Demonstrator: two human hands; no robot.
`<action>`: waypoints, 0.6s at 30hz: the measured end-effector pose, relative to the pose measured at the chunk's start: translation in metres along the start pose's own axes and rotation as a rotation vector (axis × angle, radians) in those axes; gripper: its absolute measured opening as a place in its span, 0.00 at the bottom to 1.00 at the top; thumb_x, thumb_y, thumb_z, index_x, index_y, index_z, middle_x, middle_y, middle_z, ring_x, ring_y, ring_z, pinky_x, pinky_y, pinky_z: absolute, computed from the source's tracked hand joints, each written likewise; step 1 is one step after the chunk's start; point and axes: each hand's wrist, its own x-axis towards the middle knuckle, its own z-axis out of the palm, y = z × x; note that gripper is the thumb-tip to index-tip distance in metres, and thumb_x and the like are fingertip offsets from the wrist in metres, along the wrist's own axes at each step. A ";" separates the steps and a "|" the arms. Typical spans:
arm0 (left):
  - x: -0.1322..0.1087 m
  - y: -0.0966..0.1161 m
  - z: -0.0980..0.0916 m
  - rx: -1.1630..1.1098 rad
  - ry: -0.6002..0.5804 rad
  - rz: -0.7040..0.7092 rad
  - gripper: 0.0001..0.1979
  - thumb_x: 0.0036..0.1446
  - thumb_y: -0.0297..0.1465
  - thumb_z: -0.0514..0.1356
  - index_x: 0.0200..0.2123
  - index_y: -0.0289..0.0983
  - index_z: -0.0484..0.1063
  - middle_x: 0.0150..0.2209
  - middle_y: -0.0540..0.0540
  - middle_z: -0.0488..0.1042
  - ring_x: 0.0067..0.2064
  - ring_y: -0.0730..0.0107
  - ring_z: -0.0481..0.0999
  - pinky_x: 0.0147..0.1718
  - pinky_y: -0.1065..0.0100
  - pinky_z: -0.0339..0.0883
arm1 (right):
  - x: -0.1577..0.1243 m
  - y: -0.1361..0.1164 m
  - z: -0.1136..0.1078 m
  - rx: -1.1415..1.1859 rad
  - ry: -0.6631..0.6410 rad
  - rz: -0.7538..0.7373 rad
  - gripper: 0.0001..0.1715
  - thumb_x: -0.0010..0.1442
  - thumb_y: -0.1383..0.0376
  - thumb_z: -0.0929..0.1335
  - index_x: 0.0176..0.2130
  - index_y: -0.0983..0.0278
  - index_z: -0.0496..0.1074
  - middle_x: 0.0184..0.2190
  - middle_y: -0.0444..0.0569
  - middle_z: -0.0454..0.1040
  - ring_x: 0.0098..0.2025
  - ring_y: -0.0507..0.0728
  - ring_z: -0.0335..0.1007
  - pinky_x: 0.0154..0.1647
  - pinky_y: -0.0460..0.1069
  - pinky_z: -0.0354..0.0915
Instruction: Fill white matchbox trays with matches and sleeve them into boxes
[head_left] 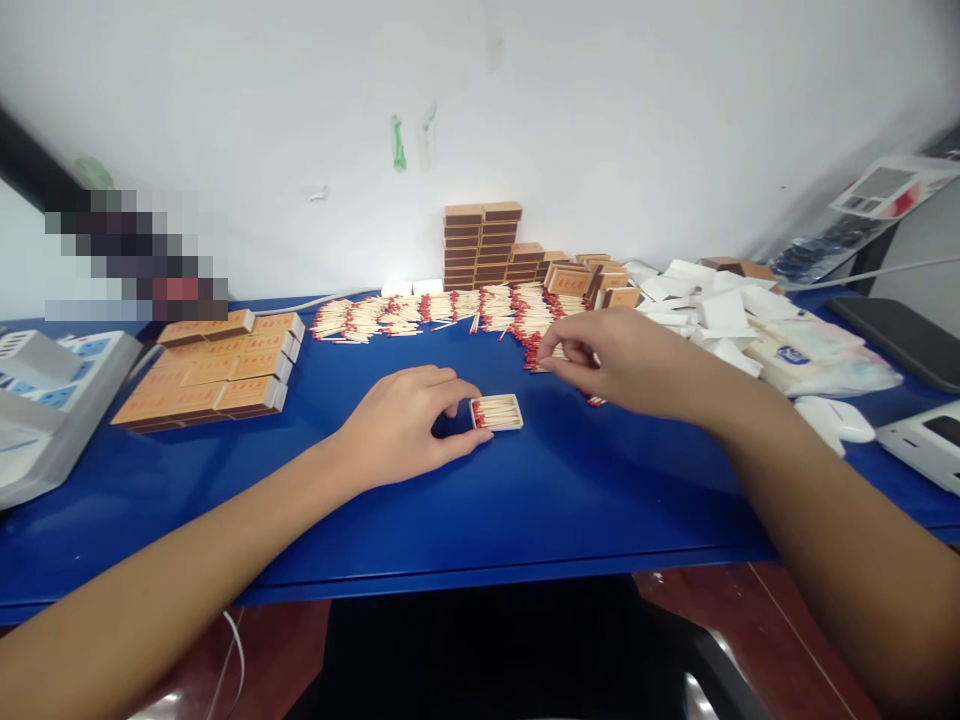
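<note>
Glossy blue tabletop [465, 520], loose red-tipped wooden matches [495, 310] strewn along its back, right hand [615, 355] held over them, fingertips drawn close, any pinched match impossible to tell, left hand [412, 420] half-curled, thumb and finger set around the left end of a small white match-filled cardboard tray [510, 428] mid-tabletop.

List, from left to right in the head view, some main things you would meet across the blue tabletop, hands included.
White device, flat-laid matchboxes, left hand, small tray of matches, right hand, soft plastic pack.
</note>
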 end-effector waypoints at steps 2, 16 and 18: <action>0.000 0.000 -0.001 0.005 0.001 0.001 0.14 0.66 0.40 0.70 0.50 0.38 0.82 0.34 0.50 0.77 0.36 0.66 0.77 0.35 0.66 0.66 | 0.002 0.009 -0.004 -0.084 -0.027 0.075 0.09 0.66 0.64 0.68 0.34 0.60 0.78 0.24 0.45 0.76 0.28 0.57 0.69 0.32 0.52 0.56; -0.001 -0.001 -0.002 0.009 0.002 -0.004 0.14 0.67 0.39 0.70 0.50 0.38 0.82 0.35 0.50 0.77 0.36 0.67 0.77 0.35 0.66 0.66 | 0.005 0.011 0.001 -0.119 -0.205 0.131 0.08 0.68 0.66 0.68 0.35 0.60 0.75 0.28 0.46 0.80 0.29 0.55 0.71 0.32 0.51 0.58; 0.000 0.000 -0.002 0.011 -0.004 -0.007 0.15 0.67 0.40 0.70 0.51 0.38 0.82 0.35 0.50 0.77 0.36 0.66 0.77 0.35 0.65 0.66 | 0.005 0.015 0.001 -0.127 -0.218 0.134 0.07 0.66 0.67 0.69 0.34 0.60 0.74 0.28 0.45 0.80 0.28 0.55 0.70 0.31 0.51 0.57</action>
